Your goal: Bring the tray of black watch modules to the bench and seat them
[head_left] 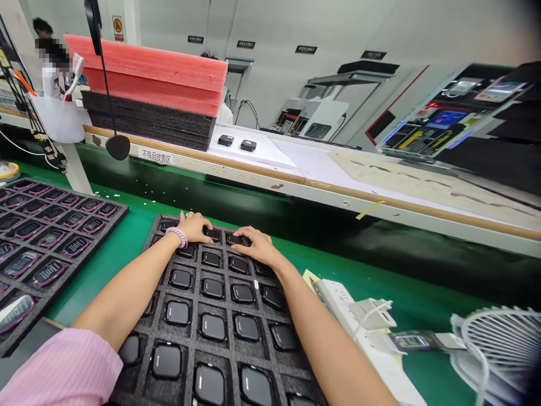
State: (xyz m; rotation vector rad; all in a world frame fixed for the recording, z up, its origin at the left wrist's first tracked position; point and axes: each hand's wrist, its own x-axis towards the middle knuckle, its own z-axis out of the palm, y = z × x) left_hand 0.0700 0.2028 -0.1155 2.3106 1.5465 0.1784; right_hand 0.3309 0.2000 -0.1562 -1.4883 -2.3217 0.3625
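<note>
Both hands lie flat, fingers spread, gripping nothing: the left hand (193, 226) and right hand (256, 246) press on small black square glossy modules (212, 288) at the far row of a black foam grid tray (192, 343) on the green desk (127, 237). Every visible pocket looks filled. A second tray of purple-rimmed modules (51, 237) sits left.

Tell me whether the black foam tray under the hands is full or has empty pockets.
Full as far as visible: every pocket of the black foam tray in view holds a dark square device; pockets under the arms are hidden.
</note>
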